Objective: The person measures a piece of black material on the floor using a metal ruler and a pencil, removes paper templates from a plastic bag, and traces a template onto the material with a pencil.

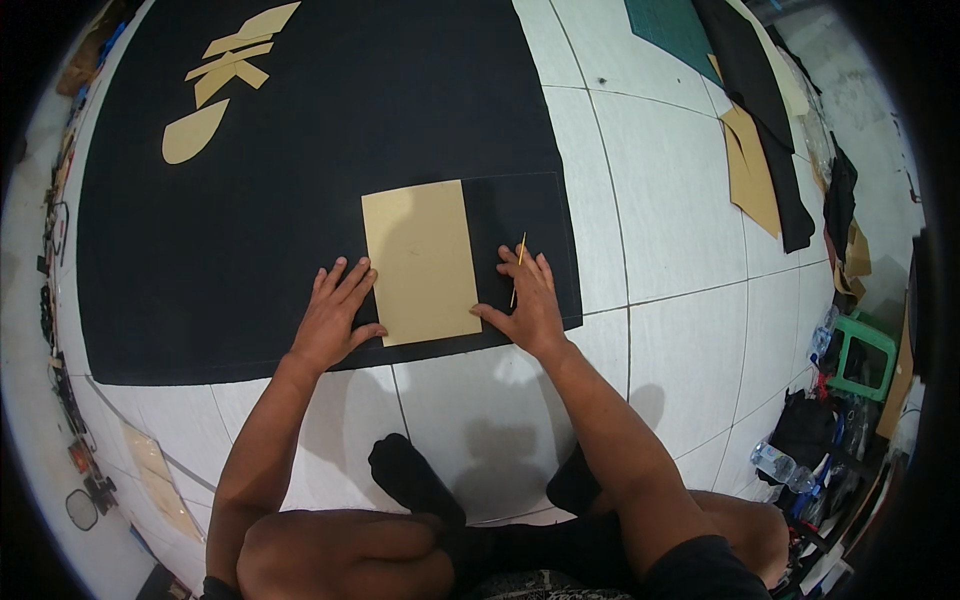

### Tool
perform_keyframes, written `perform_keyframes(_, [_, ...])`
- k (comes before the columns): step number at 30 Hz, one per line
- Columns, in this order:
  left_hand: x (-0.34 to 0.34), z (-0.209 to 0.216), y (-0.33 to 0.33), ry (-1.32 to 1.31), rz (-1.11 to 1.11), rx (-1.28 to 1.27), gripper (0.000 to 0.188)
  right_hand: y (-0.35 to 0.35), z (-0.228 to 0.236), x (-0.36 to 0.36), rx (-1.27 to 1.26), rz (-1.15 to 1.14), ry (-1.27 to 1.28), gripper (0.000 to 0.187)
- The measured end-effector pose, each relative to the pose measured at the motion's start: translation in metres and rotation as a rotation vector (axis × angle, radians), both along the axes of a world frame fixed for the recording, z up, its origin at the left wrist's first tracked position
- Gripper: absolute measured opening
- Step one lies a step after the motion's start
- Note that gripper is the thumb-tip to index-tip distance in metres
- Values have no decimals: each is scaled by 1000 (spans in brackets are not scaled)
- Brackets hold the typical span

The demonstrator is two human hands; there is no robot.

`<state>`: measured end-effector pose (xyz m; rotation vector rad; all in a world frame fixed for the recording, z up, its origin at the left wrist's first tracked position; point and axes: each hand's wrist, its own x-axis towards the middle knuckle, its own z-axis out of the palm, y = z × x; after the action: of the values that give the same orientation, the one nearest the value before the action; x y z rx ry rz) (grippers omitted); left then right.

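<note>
A rectangular tan card pattern piece (420, 262) lies flat on a large sheet of black fabric (250, 250), near its front edge. My left hand (335, 315) is open, with its fingers spread on the fabric and its fingertips and thumb at the card's left edge. On the other side, my right hand (530, 308) holds a thin yellow pencil-like stick (521, 248) between its fingers, while the thumb touches the card's lower right edge. Faint pale lines run on the fabric to the right of the card, forming a corner.
Several smaller tan pattern pieces (195, 132) lie at the fabric's far left. White floor tiles (690, 240) surround the fabric. At the far right are a dark green sheet (668, 38), folded black cloth (768, 125) and tan card (750, 175). A green stool (850, 386) and plastic bottle (783, 467) are nearer.
</note>
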<state>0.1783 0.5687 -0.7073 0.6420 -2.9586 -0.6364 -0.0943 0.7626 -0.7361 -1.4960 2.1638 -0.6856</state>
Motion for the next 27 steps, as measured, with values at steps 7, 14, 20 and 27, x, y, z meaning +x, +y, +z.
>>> perform_keyframes(7, [1,-2,0,-41,-4,31,81,1,-4,-1,-41,3,10,65])
perform_keyframes(14, [6,-8,-1,-35,7,22,77,0,-6,1,-78,-10,10,69])
perform_keyframes(20, [0,-3,3,-98,-3,26,73,1,-1,-3,-6,-14,-65,73])
perform_keyframes(27, [6,-13,4,-95,15,-50,68,0,-3,-2,-46,-9,-35,76])
